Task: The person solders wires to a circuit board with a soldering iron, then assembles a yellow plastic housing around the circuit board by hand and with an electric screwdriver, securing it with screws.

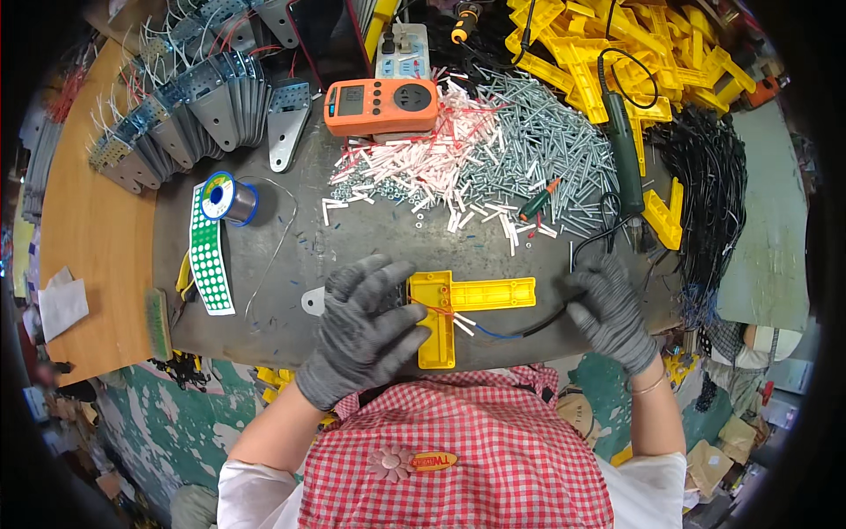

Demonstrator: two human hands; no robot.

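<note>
A yellow T-shaped plastic housing (480,294) lies on the dark mat near the front edge. My left hand (366,326), in a grey glove, presses flat on its left end and stem. Red, white and blue wire ends (467,326) stick out of the housing. A black cable (551,319) runs from them to the right. My right hand (610,310), also gloved, rests on that cable with fingers spread, apart from the housing. A small grey metal tab (313,301) peeks out left of my left hand.
Behind lie a pile of grey screws (538,145), white and red sleeves (423,163), an orange meter (381,106), a green soldering iron (624,150), a solder spool (227,199), a green dot sticker strip (210,256), metal brackets (203,110), yellow housings (617,53) and black cables (709,194).
</note>
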